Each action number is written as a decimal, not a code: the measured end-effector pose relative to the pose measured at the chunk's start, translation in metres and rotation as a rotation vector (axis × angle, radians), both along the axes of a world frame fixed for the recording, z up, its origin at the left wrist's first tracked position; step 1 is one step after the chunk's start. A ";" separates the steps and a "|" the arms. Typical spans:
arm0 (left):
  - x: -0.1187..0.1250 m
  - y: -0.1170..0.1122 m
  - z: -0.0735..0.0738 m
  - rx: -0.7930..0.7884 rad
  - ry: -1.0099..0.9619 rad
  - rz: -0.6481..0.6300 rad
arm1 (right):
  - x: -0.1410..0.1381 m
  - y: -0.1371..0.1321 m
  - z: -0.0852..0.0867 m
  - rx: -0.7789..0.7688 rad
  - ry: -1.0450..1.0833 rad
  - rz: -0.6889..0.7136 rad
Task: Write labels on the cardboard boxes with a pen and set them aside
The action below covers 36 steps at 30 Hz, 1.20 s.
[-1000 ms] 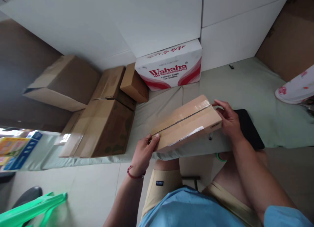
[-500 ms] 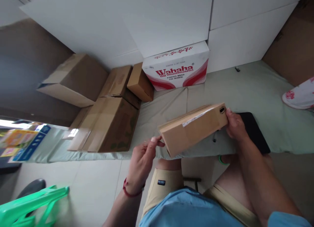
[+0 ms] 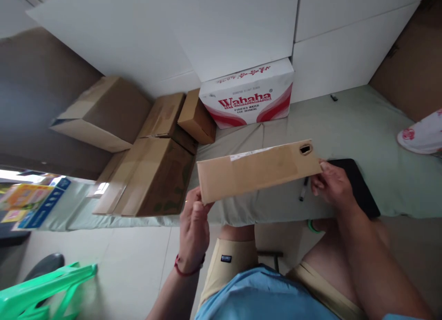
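A brown cardboard box [image 3: 258,173] is held up in front of me, over the cloth-covered surface, its long side facing me. A dark oval hole shows near its upper right corner, and a whitish strip of tape or label runs along its top edge. My left hand [image 3: 195,218] grips the lower left corner, with some fingers hidden behind the cardboard. At the lower right corner, my right hand [image 3: 333,182] pinches the box between thumb and fingers. Below the box, close to my right hand, lies a pen [image 3: 304,189].
Several cardboard boxes [image 3: 157,177] are grouped at left. A white-and-red Wahaha carton [image 3: 247,96] stands against the wall. A black flat item [image 3: 359,189] lies right, partly behind my right arm. A green plastic stool [image 3: 48,288] stands on the floor at lower left.
The box has turned so its long side faces me more squarely, and its left end has shifted left and up. My left hand has moved left and now grips its corner.
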State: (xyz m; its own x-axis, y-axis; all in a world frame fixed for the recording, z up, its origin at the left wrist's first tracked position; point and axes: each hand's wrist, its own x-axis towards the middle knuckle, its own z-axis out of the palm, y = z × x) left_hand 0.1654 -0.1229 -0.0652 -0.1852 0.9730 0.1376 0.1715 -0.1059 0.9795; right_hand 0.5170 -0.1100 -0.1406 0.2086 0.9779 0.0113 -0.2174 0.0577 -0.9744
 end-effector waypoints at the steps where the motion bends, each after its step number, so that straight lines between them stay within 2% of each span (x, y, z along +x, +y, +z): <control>1: -0.002 0.003 -0.002 -0.074 -0.118 0.035 | -0.002 -0.003 0.003 0.027 -0.081 0.000; 4: -0.006 0.007 -0.006 -0.258 -0.310 0.152 | -0.010 -0.013 0.012 0.115 -0.415 -0.008; 7: -0.015 0.005 -0.012 -0.382 -0.336 0.193 | -0.022 -0.023 0.016 0.191 -0.658 -0.006; 9: -0.025 0.002 -0.020 -0.465 -0.214 0.171 | -0.030 -0.027 0.012 0.193 -0.741 0.007; 11: -0.037 -0.001 -0.028 -0.501 0.021 0.129 | -0.033 -0.030 0.005 0.181 -0.787 0.040; 13: -0.046 -0.004 -0.033 -0.385 0.299 0.130 | -0.032 -0.030 -0.004 0.167 -0.817 0.082; 14: -0.048 -0.005 -0.032 -0.247 0.435 0.168 | -0.028 -0.030 -0.008 0.156 -0.837 0.100; 16: -0.045 -0.010 -0.023 0.141 0.652 0.252 | -0.016 -0.027 -0.012 0.123 -0.915 0.071; 17: -0.039 -0.013 -0.016 0.344 0.712 0.250 | -0.009 -0.025 -0.013 0.094 -0.983 0.016; 18: -0.030 -0.016 -0.007 0.522 0.744 0.200 | -0.002 -0.023 -0.011 0.052 -1.070 -0.055; 19: -0.020 -0.019 0.001 0.648 0.741 0.094 | 0.005 -0.020 -0.008 -0.008 -1.171 -0.121; 21: 0.006 -0.020 0.014 0.701 0.723 -0.181 | 0.013 -0.015 0.002 -0.154 -1.387 -0.161; 22: 0.019 -0.017 0.016 0.695 0.712 -0.281 | 0.014 -0.012 0.008 -0.232 -1.484 -0.118; 24: 0.042 -0.007 0.013 0.679 0.718 -0.454 | 0.012 -0.006 0.021 -0.364 -1.626 0.060; 27: 0.063 0.015 -0.002 0.656 0.871 -0.519 | 0.007 0.000 0.034 -0.464 -1.727 0.319; 30: 0.067 0.029 -0.011 0.651 0.981 -0.569 | 0.008 0.006 0.038 -0.454 -1.782 0.457; 33: 0.066 0.032 -0.011 0.604 1.057 -0.638 | 0.013 0.011 0.039 -0.416 -1.812 0.573; 36: 0.067 0.030 -0.009 0.551 1.098 -0.643 | 0.012 0.014 0.039 -0.373 -1.809 0.641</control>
State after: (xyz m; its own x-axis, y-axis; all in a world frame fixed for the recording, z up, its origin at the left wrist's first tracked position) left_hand 0.2319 -0.0932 -0.0745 0.7226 0.6182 0.3094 0.5929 -0.7843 0.1825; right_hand 0.5287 -0.0964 -0.1015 -0.1383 0.8959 -0.4221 0.9867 0.1615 0.0195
